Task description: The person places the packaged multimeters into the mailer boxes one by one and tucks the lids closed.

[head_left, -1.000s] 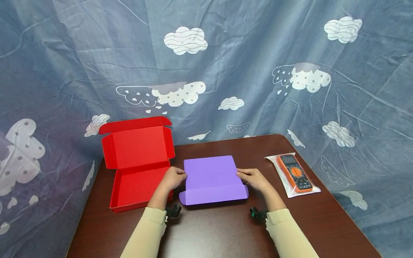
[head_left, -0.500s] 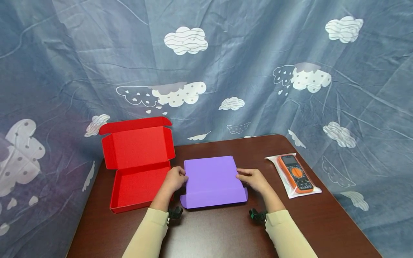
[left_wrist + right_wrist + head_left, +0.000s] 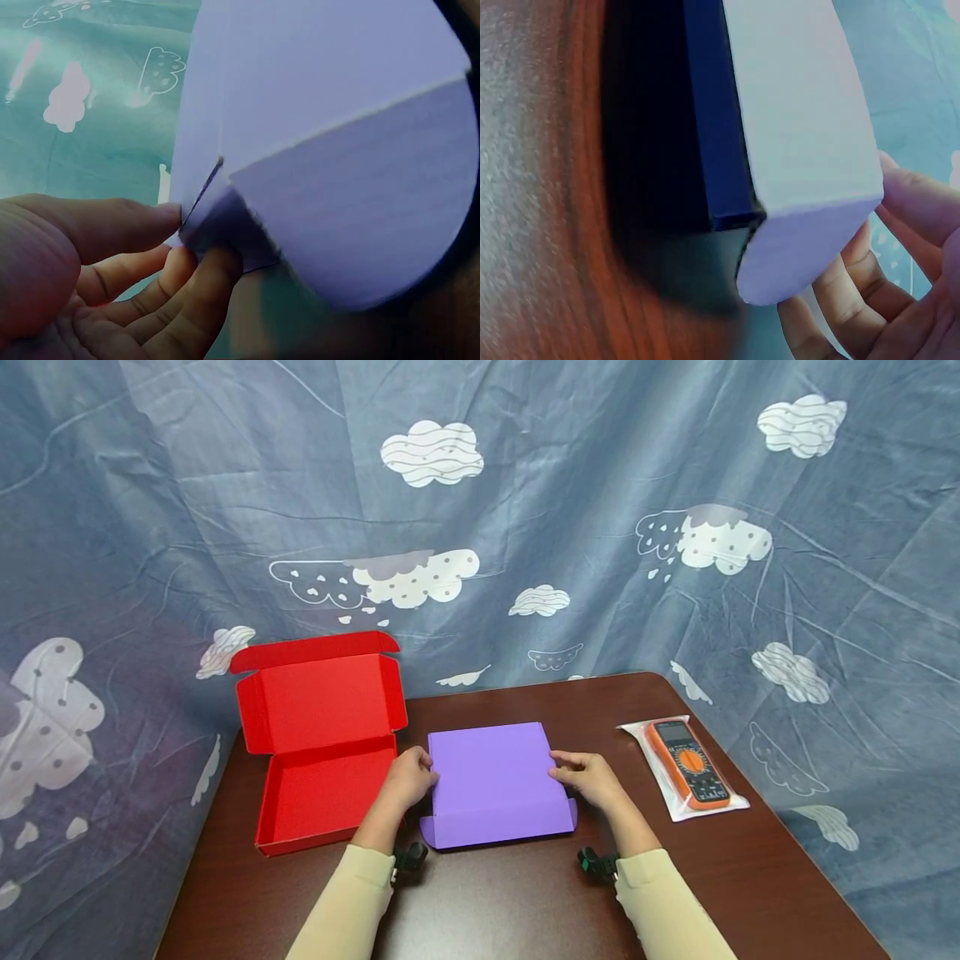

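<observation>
A purple cardboard box lies in the middle of the table, its lid over it and its front flap towards the person. My left hand pinches the box's left side; in the left wrist view the thumb lies along the edge and the fingers curl beneath. On the opposite side, my right hand holds the right edge, thumb on the side wall. A rounded side ear sticks out near the right fingers. What lies inside the box is hidden.
An open red cardboard box stands left of the purple one, lid raised. To the right lies an orange multimeter in a clear plastic bag. A cloud-patterned blue cloth hangs behind the brown table.
The purple box's front flap has come slightly nearer the person and tipped a little. My left hand has shifted slightly to the right; the right hand stays nearly in place.
</observation>
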Demonstrator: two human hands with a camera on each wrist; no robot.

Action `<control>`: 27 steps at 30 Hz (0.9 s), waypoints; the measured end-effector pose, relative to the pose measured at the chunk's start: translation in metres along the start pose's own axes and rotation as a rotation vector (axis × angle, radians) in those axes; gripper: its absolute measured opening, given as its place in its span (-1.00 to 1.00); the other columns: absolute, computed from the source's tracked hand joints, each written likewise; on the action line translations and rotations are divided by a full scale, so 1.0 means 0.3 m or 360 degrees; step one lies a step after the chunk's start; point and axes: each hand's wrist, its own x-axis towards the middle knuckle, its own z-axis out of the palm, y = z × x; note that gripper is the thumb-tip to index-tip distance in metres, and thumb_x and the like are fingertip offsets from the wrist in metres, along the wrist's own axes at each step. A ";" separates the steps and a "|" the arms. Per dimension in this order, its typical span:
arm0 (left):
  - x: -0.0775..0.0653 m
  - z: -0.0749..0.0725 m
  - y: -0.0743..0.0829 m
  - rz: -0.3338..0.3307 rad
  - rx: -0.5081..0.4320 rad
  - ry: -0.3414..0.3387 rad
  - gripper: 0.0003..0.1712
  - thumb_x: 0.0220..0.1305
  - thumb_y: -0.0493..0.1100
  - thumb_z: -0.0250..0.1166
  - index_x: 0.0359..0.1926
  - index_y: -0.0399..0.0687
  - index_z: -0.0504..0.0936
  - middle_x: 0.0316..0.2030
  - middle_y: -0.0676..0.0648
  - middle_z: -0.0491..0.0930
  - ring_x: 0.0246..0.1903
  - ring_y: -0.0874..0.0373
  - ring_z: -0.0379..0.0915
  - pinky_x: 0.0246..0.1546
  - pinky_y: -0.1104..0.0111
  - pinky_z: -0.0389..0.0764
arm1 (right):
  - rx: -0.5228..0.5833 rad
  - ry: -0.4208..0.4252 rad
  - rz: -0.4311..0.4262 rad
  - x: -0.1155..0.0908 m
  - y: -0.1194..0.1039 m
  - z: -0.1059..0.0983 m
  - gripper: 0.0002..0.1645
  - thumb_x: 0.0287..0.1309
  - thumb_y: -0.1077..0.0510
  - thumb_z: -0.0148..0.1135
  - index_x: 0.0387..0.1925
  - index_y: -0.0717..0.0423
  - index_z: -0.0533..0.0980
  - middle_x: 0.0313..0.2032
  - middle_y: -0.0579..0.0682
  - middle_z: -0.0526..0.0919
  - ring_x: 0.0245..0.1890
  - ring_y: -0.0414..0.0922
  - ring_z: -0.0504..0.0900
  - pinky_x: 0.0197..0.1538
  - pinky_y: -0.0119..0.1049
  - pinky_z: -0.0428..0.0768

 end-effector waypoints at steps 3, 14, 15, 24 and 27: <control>-0.004 0.013 -0.005 0.0024 0.0034 0.0050 -0.82 0.16 -0.39 0.42 -0.26 -0.28 0.57 -0.51 -0.11 0.54 -0.48 0.06 0.44 -0.41 0.24 0.52 | -0.0008 0.0032 -0.0008 -0.005 0.000 0.009 -0.47 0.20 0.16 0.49 0.17 0.26 0.63 -0.33 0.00 0.72 -0.33 -0.17 0.54 -0.31 -0.34 0.51; -0.070 0.029 0.027 0.0133 0.0202 0.0129 -0.63 0.12 -0.36 0.43 -0.04 -0.46 0.65 -0.33 -0.25 0.60 -0.26 -0.13 0.56 -0.10 0.01 0.62 | -0.0273 0.0107 -0.0167 -0.038 -0.015 0.027 -0.50 0.26 0.23 0.40 0.22 0.25 0.59 -0.38 -0.04 0.58 -0.41 -0.14 0.48 -0.32 -0.30 0.46; -0.078 0.033 0.029 0.0129 0.0221 0.0130 -0.59 0.12 -0.35 0.44 0.00 -0.47 0.64 -0.28 -0.29 0.61 -0.21 -0.17 0.57 -0.07 -0.01 0.61 | -0.0296 0.0104 -0.0180 -0.046 -0.018 0.029 -0.48 0.25 0.24 0.40 0.23 0.26 0.57 -0.36 -0.04 0.58 -0.41 -0.14 0.49 -0.33 -0.30 0.46; -0.168 0.088 0.021 0.0191 0.0285 0.0322 -0.53 0.13 -0.29 0.49 0.04 -0.47 0.65 -0.18 -0.34 0.59 -0.15 -0.29 0.62 -0.03 -0.03 0.61 | -0.0446 0.0188 -0.0175 -0.151 -0.027 0.065 -0.31 0.21 0.17 0.44 0.29 0.37 0.43 -0.05 0.26 0.57 -0.05 0.14 0.59 0.06 0.11 0.53; -0.197 0.107 0.010 0.0190 0.0287 0.0372 -0.52 0.14 -0.24 0.51 0.05 -0.43 0.65 -0.15 -0.33 0.60 -0.13 -0.28 0.63 -0.01 -0.03 0.61 | -0.0436 0.0252 -0.0120 -0.176 -0.021 0.080 -0.32 0.22 0.11 0.45 0.24 0.37 0.41 -0.08 0.23 0.58 -0.04 0.15 0.59 0.05 0.11 0.52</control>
